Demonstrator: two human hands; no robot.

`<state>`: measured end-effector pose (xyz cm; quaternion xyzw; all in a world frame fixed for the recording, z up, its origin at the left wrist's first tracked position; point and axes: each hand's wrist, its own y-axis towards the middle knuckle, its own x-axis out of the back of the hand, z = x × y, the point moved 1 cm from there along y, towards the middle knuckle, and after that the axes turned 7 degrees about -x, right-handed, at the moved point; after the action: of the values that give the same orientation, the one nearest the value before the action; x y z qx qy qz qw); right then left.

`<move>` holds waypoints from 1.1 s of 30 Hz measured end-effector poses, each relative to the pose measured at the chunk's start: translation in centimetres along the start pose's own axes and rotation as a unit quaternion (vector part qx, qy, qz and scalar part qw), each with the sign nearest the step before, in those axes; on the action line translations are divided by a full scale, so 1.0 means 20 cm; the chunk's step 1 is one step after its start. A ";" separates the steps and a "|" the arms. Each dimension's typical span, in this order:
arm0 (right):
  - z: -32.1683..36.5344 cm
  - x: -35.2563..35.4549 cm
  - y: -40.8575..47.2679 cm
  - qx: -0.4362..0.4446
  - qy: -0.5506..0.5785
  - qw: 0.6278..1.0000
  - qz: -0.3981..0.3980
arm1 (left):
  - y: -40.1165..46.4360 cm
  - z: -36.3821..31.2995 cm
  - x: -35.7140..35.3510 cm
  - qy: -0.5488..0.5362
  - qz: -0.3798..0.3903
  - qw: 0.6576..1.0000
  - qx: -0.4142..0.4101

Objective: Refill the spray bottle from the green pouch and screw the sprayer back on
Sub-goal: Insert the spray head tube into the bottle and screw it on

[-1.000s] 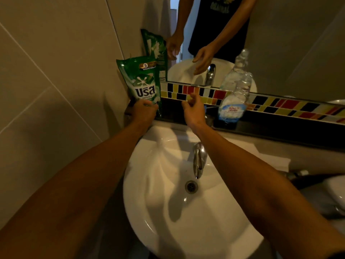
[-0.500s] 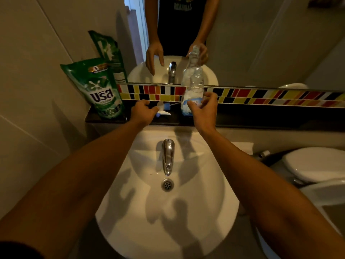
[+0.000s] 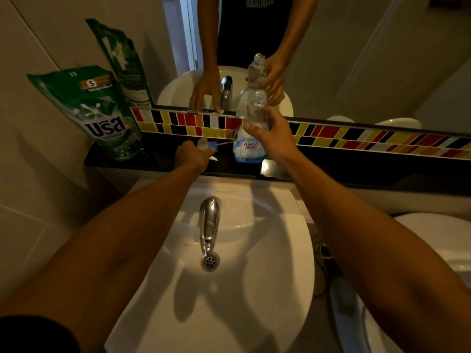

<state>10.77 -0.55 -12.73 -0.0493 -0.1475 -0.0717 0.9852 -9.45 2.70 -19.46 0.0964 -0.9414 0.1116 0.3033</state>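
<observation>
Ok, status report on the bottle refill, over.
Left hand on the sprayer head, lying on the ledge. Right hand grips the open spray bottle. Green pouch untouched, standing left. Nothing blocking.

a dark glossy ledge [image 3: 331,171] runs behind the sink under a band of coloured tiles. 3 things rest on it: a green pouch [image 3: 102,115] standing at the far left, well clear of the fingers, a white-and-blue sprayer [image 3: 207,146] lying at the left fingertips, and a clear bottle [image 3: 249,138] upright under the right fingers.

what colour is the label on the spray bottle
Blue and white with red lettering, on the spray bottle, seen in the head view.
</observation>
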 end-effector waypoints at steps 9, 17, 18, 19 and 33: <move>-0.01 0.05 0.01 0.007 0.013 0.999 0.047 | 0.04 0.09 -0.03 -0.033 -0.020 0.999 0.021; 0.00 0.14 -0.11 0.015 -0.015 0.999 0.031 | 0.00 0.06 0.15 -0.158 -0.050 0.986 -0.034; 0.00 0.15 -0.14 0.014 -0.019 0.999 0.028 | 0.00 0.05 0.20 -0.174 -0.054 0.983 -0.038; 0.01 0.17 -0.16 0.012 -0.022 0.999 0.025 | -0.01 0.03 0.25 -0.195 -0.056 0.978 -0.039; -0.09 0.20 -0.43 -0.039 -0.098 0.994 -0.029 | -0.15 -0.40 0.84 -0.365 -0.034 0.924 -0.106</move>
<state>13.73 -9.64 -12.62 -0.0902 -0.2419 -0.1006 0.9609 -17.73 0.08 -2.73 0.1302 -0.9894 -0.0422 -0.0489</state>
